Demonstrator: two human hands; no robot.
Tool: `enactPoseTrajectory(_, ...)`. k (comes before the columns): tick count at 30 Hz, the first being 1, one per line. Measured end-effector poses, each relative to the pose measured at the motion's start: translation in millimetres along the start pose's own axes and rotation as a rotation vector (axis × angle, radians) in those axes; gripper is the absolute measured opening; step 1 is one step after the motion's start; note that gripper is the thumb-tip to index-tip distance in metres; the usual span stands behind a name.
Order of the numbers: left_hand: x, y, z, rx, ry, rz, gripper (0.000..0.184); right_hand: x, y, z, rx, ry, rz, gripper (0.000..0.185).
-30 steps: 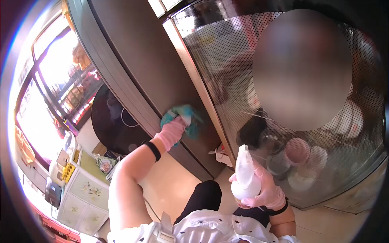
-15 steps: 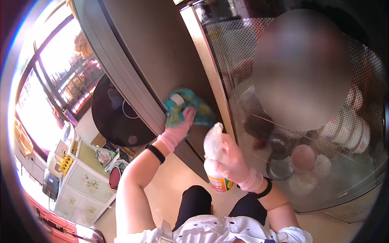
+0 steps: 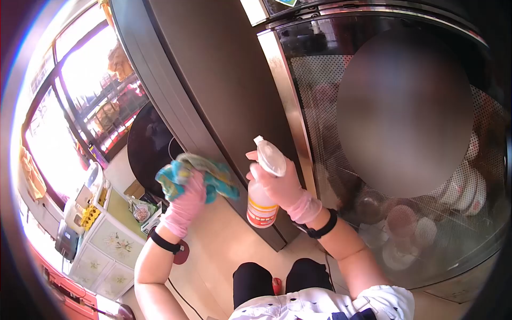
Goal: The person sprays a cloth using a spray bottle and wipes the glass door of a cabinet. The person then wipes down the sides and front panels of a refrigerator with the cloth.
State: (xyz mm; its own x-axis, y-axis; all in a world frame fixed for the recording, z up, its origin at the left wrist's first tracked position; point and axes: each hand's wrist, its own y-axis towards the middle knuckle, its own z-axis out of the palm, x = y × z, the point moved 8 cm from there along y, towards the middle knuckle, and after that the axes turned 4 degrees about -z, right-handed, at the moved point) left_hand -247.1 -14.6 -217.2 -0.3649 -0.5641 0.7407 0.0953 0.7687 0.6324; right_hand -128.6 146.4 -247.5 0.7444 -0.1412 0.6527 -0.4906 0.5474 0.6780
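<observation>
My left hand [image 3: 186,205], in a pink glove, grips a crumpled teal and yellow cloth [image 3: 176,178] at the edge of a tall dark panel [image 3: 229,80]. My right hand [image 3: 282,186], gloved in pink too, is closed around the neck of a spray bottle [image 3: 261,208]. The bottle has a clear-white head, pointing up and left, and a red and yellow label. It is held in front of the lower part of the dark panel.
On the right stands a glass-fronted cabinet [image 3: 341,208] with bowls and plates inside. A flowered drawer unit [image 3: 114,240] and a round black object [image 3: 146,149] are at the left, below the windows. A cable lies on the floor [image 3: 213,272].
The cloth and my left hand have moved left, from the panel's face to its left edge. My right hand has shifted left and up with the spray bottle.
</observation>
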Motion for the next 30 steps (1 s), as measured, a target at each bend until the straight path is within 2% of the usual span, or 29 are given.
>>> enactPoseTrajectory(1,23,8,3,0.007,-0.270,-0.193,0.044,-5,5,1,-0.037,0.052,0.073,0.027)
enactPoseTrajectory(2,35,20,-7,-0.031,-0.284,-0.235,0.043,-1,14,1,-0.039,0.048,-0.019,0.020)
enactPoseTrajectory(5,72,54,-42,-0.144,-0.410,-0.367,0.039,1,29,-6,-0.066,0.009,-0.018,0.019)
enactPoseTrajectory(6,77,66,-56,-0.197,-0.339,-0.360,0.036,-2,34,-11,-0.087,-0.014,-0.111,0.017)
enactPoseTrajectory(9,90,99,-81,-0.339,-0.341,-0.334,0.028,2,31,-10,-0.028,-0.114,-0.114,0.019)
enactPoseTrajectory(10,93,110,-86,-0.333,-0.338,-0.323,0.028,18,28,-7,-0.022,-0.174,-0.249,0.024)
enactPoseTrajectory(13,102,133,-100,-0.423,-0.327,-0.321,0.025,18,30,-4,-0.043,-0.038,-0.230,0.029)
enactPoseTrajectory(14,105,139,-103,-0.448,-0.320,-0.311,0.023,14,31,-6,-0.082,-0.155,-0.203,0.030)
enactPoseTrajectory(17,109,160,-100,-0.478,-0.360,-0.298,0.021,10,30,-13,-0.172,-0.212,-0.136,0.030)
enactPoseTrajectory(19,110,175,-92,-0.468,-0.308,-0.290,0.018,11,28,-17,-0.187,-0.206,-0.116,0.030)
enactPoseTrajectory(20,107,180,-95,-0.564,-0.286,-0.250,0.018,11,26,-17,-0.180,-0.177,-0.137,0.030)
enactPoseTrajectory(21,104,188,-89,-0.560,-0.291,-0.248,0.018,11,23,-18,-0.174,-0.149,-0.155,0.029)
enactPoseTrajectory(23,98,201,-75,-0.591,-0.506,-0.273,0.019,19,7,-24,-0.147,-0.180,-0.165,0.028)
enactPoseTrajectory(24,87,207,-69,-0.590,-0.507,-0.270,0.019,22,-2,-27,-0.118,-0.208,-0.184,0.027)
enactPoseTrajectory(25,73,223,-41,-0.252,-0.545,-0.397,0.022,20,-11,-35,-0.126,-0.206,-0.184,0.027)
enactPoseTrajectory(26,57,226,-8,0.089,-0.572,-0.516,0.026,27,-20,-40,-0.095,-0.338,-0.271,0.026)
enactPoseTrajectory(27,25,220,11,0.103,-0.462,-0.336,0.030,33,-30,-41,-0.056,-0.472,-0.352,0.026)
enactPoseTrajectory(28,-13,203,39,0.120,-0.348,-0.160,0.035,28,-37,-47,-0.088,-0.398,-0.255,0.028)
enactPoseTrajectory(29,-44,176,52,-0.031,-0.463,-0.105,0.039,28,-41,-50,-0.086,-0.395,-0.251,0.028)
enactPoseTrajectory(30,-80,141,82,-0.074,-0.682,-0.126,0.040,25,-43,-53,-0.078,-0.316,-0.221,0.029)
